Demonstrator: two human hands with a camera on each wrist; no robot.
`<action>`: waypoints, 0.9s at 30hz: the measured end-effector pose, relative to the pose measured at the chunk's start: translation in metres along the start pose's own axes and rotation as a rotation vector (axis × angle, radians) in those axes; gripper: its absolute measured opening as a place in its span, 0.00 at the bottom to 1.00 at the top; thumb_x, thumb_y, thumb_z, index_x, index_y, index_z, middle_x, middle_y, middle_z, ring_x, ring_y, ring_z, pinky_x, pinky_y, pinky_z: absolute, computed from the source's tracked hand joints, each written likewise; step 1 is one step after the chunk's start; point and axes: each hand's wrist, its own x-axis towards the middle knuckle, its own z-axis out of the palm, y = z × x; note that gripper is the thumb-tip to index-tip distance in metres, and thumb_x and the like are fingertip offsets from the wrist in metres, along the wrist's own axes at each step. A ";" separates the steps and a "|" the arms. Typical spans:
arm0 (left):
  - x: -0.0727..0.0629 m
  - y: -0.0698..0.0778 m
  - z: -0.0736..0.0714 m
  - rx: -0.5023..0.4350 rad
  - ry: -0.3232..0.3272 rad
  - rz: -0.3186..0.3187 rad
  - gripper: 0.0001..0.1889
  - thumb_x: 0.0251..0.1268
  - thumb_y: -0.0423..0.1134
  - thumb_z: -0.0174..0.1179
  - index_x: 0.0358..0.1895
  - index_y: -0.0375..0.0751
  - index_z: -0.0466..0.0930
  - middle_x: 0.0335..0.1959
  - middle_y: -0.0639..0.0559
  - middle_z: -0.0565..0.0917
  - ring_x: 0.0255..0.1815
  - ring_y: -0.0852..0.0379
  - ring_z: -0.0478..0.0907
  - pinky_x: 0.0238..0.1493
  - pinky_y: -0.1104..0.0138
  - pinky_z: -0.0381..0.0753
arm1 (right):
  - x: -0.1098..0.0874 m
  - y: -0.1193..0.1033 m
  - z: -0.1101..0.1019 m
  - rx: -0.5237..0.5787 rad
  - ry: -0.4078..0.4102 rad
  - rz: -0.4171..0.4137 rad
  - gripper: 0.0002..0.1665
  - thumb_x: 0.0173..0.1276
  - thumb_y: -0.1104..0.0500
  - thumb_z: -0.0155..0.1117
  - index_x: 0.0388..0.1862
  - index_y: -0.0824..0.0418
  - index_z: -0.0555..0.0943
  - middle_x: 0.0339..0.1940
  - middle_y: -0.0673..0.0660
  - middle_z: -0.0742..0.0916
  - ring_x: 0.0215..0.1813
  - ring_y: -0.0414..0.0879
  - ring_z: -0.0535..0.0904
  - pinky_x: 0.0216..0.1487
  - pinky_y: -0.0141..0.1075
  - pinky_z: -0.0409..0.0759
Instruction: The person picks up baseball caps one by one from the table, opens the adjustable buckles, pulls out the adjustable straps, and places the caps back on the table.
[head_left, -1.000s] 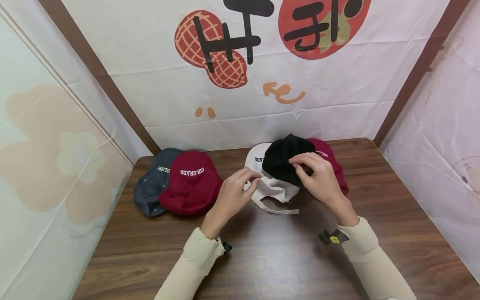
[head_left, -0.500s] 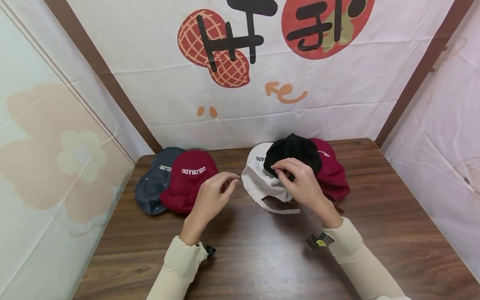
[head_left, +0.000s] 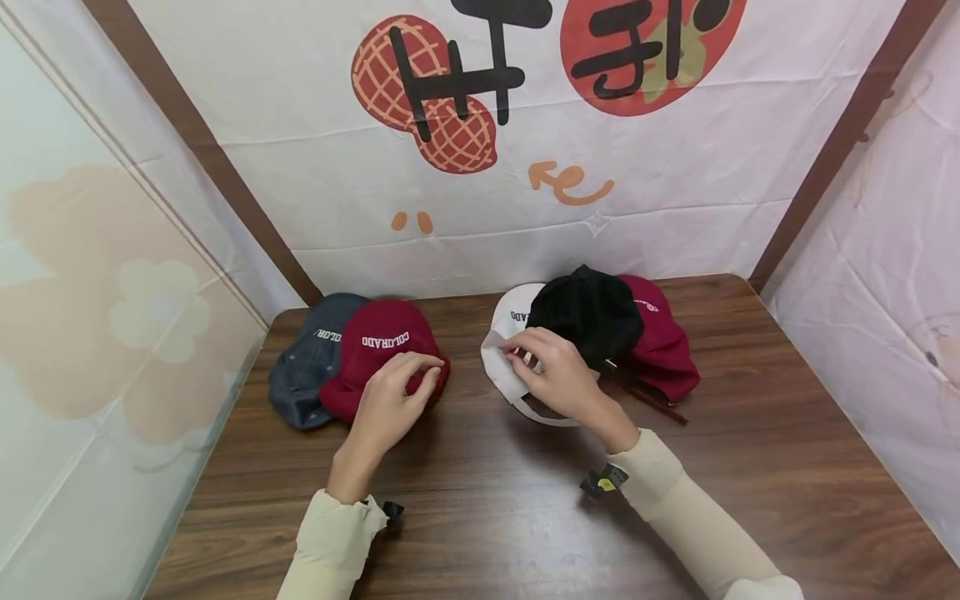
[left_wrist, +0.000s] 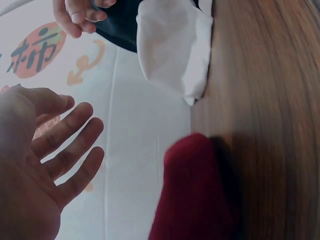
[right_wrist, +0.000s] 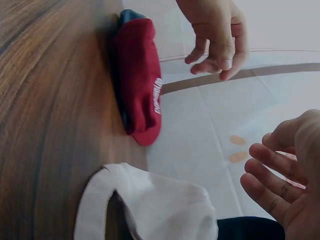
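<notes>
My left hand (head_left: 393,398) hovers over the front right of a dark red cap (head_left: 386,329) lettered COLORADO, its fingers loosely bent with nothing between them. In the left wrist view that hand (left_wrist: 60,150) is plainly apart from the red cap (left_wrist: 192,190). My right hand (head_left: 558,373) hangs above a white cap (head_left: 504,371) and hides part of it. The right wrist view shows the right hand's fingers (right_wrist: 267,192) relaxed and holding nothing, with the white cap (right_wrist: 165,200) below. A black cap (head_left: 588,312) overlaps the white one and a second dark red cap (head_left: 663,354).
A dark blue-grey cap (head_left: 307,367) lies partly under the left red cap. All the caps are along the back of the wooden table (head_left: 480,517). A printed white cloth wall (head_left: 315,192) stands right behind them, with more cloth walls at both sides.
Both hands have moved left, the left from the white cap to over the red one, the right from the black cap to over the white one. The caps stay put.
</notes>
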 end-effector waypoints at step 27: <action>-0.032 -0.043 -0.036 0.117 0.035 -0.048 0.09 0.68 0.29 0.69 0.48 0.43 0.90 0.44 0.51 0.90 0.46 0.53 0.81 0.46 0.64 0.79 | 0.015 0.002 0.053 -0.148 -0.210 -0.037 0.11 0.72 0.61 0.74 0.52 0.57 0.89 0.50 0.51 0.89 0.50 0.44 0.84 0.51 0.38 0.84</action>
